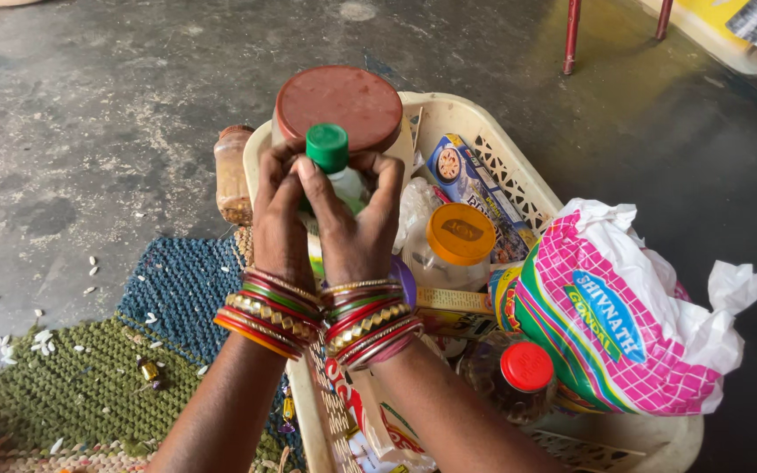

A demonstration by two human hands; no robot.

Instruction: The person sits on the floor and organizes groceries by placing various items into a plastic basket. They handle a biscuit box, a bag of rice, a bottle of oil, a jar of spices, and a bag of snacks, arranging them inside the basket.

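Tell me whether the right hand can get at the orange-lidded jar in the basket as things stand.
Probably yes. The orange-lidded jar stands uncovered just beside the right hand, with nothing lying over it, though that hand would first have to let go of the green-capped bottle.

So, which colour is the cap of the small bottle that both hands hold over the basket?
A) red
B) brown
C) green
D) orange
C: the left hand and right hand hold a small bottle with a green cap over the basket.

One cream basket (519, 188), three lidded jars (341, 107) (454, 245) (519, 381), one green-capped bottle (333, 162), one pink sack (624, 328)
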